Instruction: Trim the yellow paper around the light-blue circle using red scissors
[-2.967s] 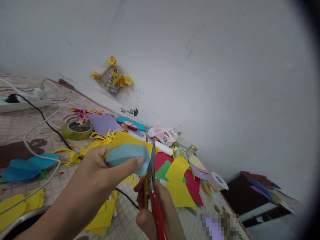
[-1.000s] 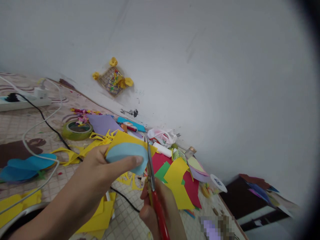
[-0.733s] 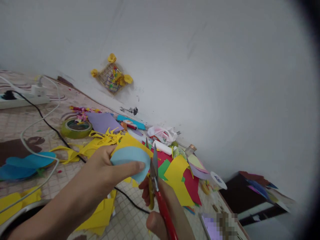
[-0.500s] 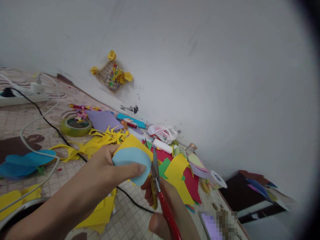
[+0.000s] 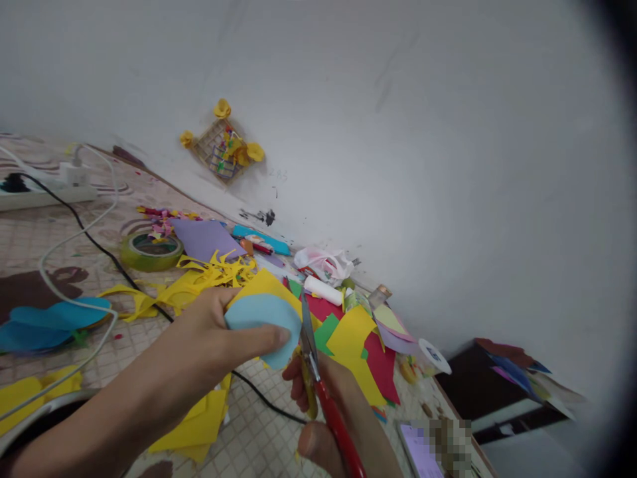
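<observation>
My left hand (image 5: pixel 226 338) pinches a rounded light blue paper piece (image 5: pixel 256 315) on top of a sheet of yellow paper (image 5: pixel 266 284), thumb pressed over the blue. My right hand (image 5: pixel 343 405) is wrapped around a pair of scissors (image 5: pixel 334 418) with one red and one yellow handle. Their blades point up and away, along the right edge of the two papers. In this view the blades look nearly closed, and the far part of the lower blade is hidden behind the paper.
Yellow paper scraps (image 5: pixel 219 272), a tape roll (image 5: pixel 152 251), purple paper (image 5: pixel 206 239) and a plastic bag (image 5: pixel 326 264) lie toward the wall. Cables (image 5: pixel 117 265) cross the left side. Yellow sheets (image 5: pixel 194 418) lie below, a phone (image 5: pixel 421 451) at lower right.
The scissor blades have come closer together at the paper's right edge. The left hand and the papers have barely shifted.
</observation>
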Action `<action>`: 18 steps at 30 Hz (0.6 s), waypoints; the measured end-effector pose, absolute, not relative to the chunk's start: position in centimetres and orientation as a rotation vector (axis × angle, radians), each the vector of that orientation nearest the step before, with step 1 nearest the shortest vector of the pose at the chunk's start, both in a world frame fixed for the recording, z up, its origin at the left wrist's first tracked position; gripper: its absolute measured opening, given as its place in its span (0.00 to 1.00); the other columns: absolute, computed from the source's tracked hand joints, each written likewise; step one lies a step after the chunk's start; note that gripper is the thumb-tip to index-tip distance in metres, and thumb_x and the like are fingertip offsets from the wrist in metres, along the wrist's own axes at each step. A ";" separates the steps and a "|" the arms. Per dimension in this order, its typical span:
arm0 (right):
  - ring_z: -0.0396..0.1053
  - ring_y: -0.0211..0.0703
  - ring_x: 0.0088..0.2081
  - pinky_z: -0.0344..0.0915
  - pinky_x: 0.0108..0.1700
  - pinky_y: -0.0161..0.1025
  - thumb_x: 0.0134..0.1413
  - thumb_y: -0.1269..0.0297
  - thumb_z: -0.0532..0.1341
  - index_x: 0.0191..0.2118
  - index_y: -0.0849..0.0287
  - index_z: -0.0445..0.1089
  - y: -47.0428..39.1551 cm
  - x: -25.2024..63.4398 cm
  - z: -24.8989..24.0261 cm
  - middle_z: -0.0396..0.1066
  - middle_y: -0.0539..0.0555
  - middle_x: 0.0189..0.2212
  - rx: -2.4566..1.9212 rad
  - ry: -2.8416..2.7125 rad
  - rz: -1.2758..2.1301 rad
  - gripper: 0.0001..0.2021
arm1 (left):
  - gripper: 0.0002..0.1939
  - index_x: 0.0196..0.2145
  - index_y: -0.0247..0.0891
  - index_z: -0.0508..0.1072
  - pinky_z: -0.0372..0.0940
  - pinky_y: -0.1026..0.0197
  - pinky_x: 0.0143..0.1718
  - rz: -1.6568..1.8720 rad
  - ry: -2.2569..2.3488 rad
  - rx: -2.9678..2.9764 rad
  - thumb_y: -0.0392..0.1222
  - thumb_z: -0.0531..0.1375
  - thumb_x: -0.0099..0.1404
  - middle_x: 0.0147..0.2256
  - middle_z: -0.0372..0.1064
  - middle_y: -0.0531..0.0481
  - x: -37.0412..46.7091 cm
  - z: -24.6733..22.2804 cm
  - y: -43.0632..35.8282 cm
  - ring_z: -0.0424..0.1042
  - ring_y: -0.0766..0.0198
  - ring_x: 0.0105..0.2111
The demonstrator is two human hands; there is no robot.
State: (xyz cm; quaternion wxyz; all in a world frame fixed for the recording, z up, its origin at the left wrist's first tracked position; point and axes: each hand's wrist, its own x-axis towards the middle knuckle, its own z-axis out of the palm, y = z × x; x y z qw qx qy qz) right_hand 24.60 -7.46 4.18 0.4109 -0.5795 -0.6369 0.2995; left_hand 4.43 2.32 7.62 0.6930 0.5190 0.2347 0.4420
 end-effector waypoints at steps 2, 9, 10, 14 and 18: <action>0.72 0.52 0.38 0.70 0.41 0.43 0.45 0.23 0.66 0.50 0.51 0.78 -7.5 24.6 4.0 0.72 0.55 0.38 -1.455 -1.587 0.754 0.38 | 0.06 0.20 0.40 0.78 0.60 0.64 0.25 0.990 0.530 1.151 0.40 0.69 0.52 0.21 0.75 0.56 4.5 7.8 2.4 0.68 0.64 0.22; 0.70 0.51 0.34 0.68 0.37 0.43 0.43 0.20 0.63 0.46 0.52 0.76 -7.1 24.5 3.5 0.71 0.55 0.36 -1.441 -1.611 0.716 0.40 | 0.06 0.21 0.40 0.78 0.60 0.64 0.24 0.976 0.567 1.136 0.41 0.70 0.51 0.21 0.74 0.56 4.3 7.6 2.3 0.68 0.64 0.22; 0.70 0.51 0.34 0.67 0.37 0.43 0.43 0.20 0.64 0.46 0.52 0.77 -7.1 24.4 3.6 0.71 0.54 0.35 -1.442 -1.615 0.714 0.40 | 0.06 0.21 0.40 0.77 0.60 0.64 0.24 0.979 0.563 1.141 0.40 0.69 0.51 0.21 0.73 0.56 4.3 7.6 2.3 0.67 0.64 0.22; 0.70 0.49 0.37 0.67 0.39 0.42 0.46 0.23 0.66 0.48 0.50 0.77 -7.6 23.8 3.9 0.72 0.53 0.38 -1.414 -1.550 0.688 0.37 | 0.06 0.20 0.40 0.77 0.60 0.65 0.24 0.987 0.520 1.143 0.38 0.68 0.52 0.21 0.73 0.56 4.3 7.8 2.2 0.67 0.65 0.22; 0.70 0.48 0.38 0.69 0.40 0.40 0.46 0.26 0.68 0.50 0.47 0.78 -8.0 23.6 3.8 0.72 0.52 0.38 -1.392 -1.494 0.725 0.35 | 0.08 0.18 0.41 0.76 0.59 0.65 0.24 0.962 0.454 1.146 0.37 0.67 0.52 0.20 0.73 0.56 4.4 8.0 2.3 0.66 0.66 0.21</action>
